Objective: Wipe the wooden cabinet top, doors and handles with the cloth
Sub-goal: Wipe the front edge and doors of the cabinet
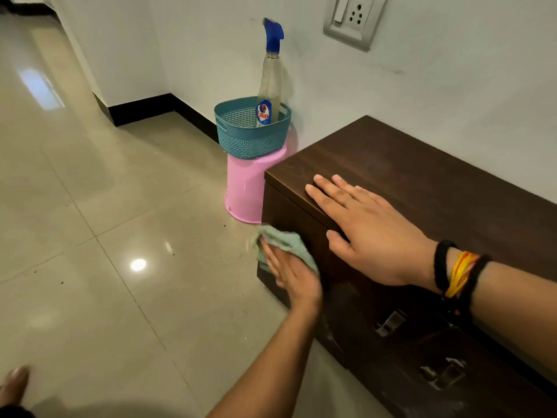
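A low dark wooden cabinet (pixel 422 176) stands against the white wall on the right. My left hand (pixel 294 277) presses a light green cloth (pixel 283 242) flat against the cabinet's front door near its left corner. My right hand (pixel 364 233) lies palm down with fingers spread over the front edge of the cabinet top, holding nothing. Two metal handles (pixel 388 324) (pixel 443 374) show on the doors, lower right. Black and orange bands circle my right wrist.
A pink upturned bucket (pixel 245 188) stands just left of the cabinet, carrying a teal basket (pixel 241 137) with a blue-capped spray bottle (pixel 269 82). A wall socket (pixel 351 19) is above. Glossy beige floor tiles spread to the left; a foot (pixel 13 384) shows at bottom left.
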